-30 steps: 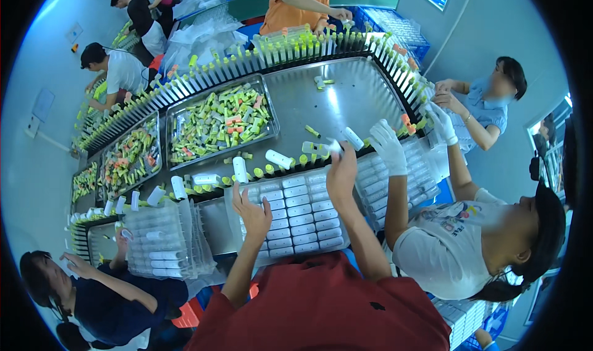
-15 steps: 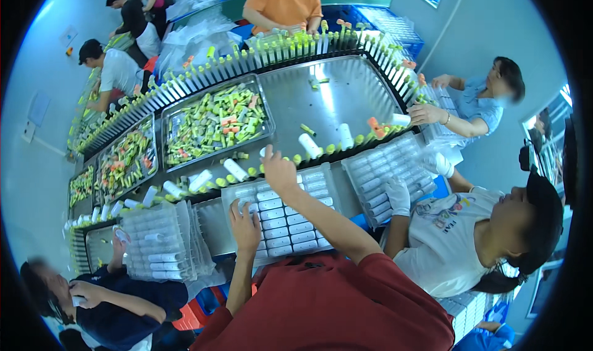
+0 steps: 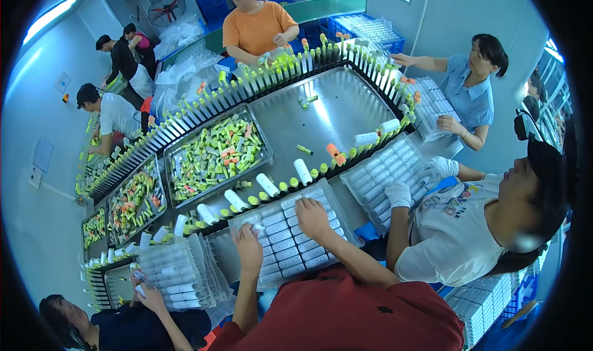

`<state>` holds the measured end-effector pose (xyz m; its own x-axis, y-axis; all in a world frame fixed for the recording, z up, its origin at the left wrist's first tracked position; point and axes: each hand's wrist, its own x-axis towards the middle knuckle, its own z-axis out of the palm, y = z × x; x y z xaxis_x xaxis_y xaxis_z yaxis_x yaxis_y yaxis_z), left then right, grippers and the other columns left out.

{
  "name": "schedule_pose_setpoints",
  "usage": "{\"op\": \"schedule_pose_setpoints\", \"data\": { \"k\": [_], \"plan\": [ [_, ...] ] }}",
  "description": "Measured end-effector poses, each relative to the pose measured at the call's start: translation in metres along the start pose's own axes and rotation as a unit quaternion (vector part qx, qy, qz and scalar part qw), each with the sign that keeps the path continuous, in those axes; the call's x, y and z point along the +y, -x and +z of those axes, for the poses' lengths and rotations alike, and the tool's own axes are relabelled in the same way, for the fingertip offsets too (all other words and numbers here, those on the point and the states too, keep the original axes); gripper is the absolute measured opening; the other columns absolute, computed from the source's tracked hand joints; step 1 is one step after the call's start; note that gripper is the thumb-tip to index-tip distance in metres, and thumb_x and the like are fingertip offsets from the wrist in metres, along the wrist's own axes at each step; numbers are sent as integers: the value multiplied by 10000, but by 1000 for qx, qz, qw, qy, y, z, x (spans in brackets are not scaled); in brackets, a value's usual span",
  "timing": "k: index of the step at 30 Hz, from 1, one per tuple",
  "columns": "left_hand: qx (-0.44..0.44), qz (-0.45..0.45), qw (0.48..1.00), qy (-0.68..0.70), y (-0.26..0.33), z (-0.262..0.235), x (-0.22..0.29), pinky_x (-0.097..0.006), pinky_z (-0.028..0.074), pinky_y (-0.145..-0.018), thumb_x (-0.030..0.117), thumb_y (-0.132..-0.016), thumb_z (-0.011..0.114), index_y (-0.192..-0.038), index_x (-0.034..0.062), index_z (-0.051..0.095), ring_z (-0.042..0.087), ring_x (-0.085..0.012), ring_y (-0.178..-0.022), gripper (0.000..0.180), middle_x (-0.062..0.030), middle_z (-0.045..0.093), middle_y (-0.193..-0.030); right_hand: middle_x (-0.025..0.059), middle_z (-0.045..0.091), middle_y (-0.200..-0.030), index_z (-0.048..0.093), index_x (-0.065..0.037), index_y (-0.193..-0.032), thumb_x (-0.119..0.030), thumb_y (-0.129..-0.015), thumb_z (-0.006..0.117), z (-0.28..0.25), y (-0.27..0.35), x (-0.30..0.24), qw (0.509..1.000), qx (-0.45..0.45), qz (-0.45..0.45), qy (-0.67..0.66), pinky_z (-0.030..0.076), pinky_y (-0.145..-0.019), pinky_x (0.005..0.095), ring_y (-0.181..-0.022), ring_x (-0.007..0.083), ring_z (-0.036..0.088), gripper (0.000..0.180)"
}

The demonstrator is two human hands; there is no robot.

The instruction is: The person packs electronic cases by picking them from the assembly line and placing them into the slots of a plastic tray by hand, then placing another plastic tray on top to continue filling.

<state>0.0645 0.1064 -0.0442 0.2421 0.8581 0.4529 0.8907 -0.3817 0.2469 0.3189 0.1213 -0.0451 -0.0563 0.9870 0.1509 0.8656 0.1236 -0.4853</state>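
A clear plastic tray (image 3: 332,198) of white cylindrical casings (image 3: 285,245) lies in front of me, its casings set in rows. At its far left part, my left hand (image 3: 249,247) is closed on a white casing (image 3: 257,230), partly hidden by the fingers. My right hand (image 3: 313,220) reaches over the tray's far half with fingers bent down among the casings; what they hold, if anything, is hidden. Just beyond the tray, white casings (image 3: 267,185) stand tilted on a row of yellow-green knobs (image 3: 283,186) along a black line.
Inside the line, a metal tray (image 3: 269,142) holds many yellow-green and orange pieces (image 3: 213,156). To the right, a gloved co-worker handles another casing tray (image 3: 377,172). On the left, another person sits by stacked clear trays (image 3: 204,264). More people work across the line.
My right hand has drawn back from the line of knobs to the tray. My left hand stays by the tray's left side. The whole view has shifted, and casings on the line have moved.
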Motion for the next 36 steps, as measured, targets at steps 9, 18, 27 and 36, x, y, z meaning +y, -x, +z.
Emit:
{"op": "schedule_pose_setpoints", "data": {
  "k": [9, 18, 27, 36],
  "plan": [
    [-111, 145, 955, 232, -152, -29, 125, -502, 574, -895, 258, -958, 783, -1335, 61, 591, 704, -372, -1140, 467, -167, 732, -1218, 245, 604, -1459, 543, 73, -1441, -104, -910, 647, 9, 28, 32, 994, 46, -99, -31, 420, -1216, 487, -1358, 400, 579, 570],
    [-129, 295, 944, 64, -209, 33, 95, -464, 516, -1033, 251, -929, 760, -1206, 71, 668, 669, -288, -1172, 343, -99, 705, -1163, 197, 597, -1475, 568, 21, -1449, -152, -949, 647, 8, 33, 31, 990, 76, -85, -84, 411, -1194, 469, -1377, 351, 563, 535],
    [-43, 92, 994, -27, -154, 46, 66, -511, 511, -878, 275, -931, 728, -1024, 39, 605, 658, -366, -1003, 282, -149, 658, -1020, 148, 594, -1404, 614, -63, -1402, -215, -1000, 646, 10, 28, 28, 995, 45, -67, -63, 426, -1128, 479, -1347, 324, 555, 430],
    [51, -11, 999, -14, -108, 31, 31, -547, 410, -1131, 195, -953, 709, -1206, 18, 612, 553, -397, -1269, 323, -179, 623, -1262, 127, 611, -1204, 737, -92, -1102, -384, -881, 852, 22, -7, 19, 997, 50, -22, -51, 410, -975, 526, -1192, 343, 549, 384]
  ]
}}
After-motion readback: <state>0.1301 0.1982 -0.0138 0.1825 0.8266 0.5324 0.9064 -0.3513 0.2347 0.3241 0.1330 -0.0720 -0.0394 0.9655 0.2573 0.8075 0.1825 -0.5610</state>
